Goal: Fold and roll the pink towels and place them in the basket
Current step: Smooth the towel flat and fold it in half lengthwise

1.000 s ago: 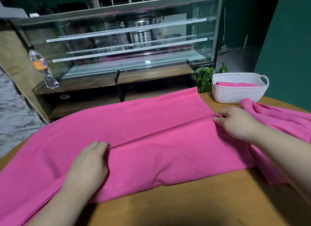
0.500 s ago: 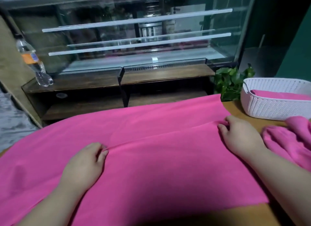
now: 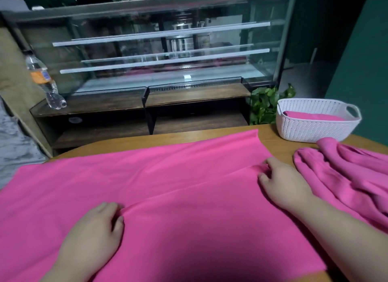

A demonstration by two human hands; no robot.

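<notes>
A large pink towel [image 3: 168,172] lies spread over the wooden table [image 3: 273,138], its near half folded over so a raised edge runs from left to right. My left hand [image 3: 94,231] pinches that folded edge at the lower left. My right hand [image 3: 281,183] pinches the same edge near the towel's right side. A second pink towel [image 3: 344,177] lies crumpled to the right of my right hand. The white woven basket [image 3: 310,130] stands at the table's far right with a rolled pink towel [image 3: 312,116] inside.
A glass display case [image 3: 168,51] on a dark wooden stand fills the background beyond the table. A plastic water bottle [image 3: 43,80] stands on the stand's left end. A green plant [image 3: 264,105] grows left of the basket. A green wall is at right.
The folded edge held by both hands has moved toward me and the fold looks flatter. The table's far edge now shows beyond the towel, and the view has shifted.
</notes>
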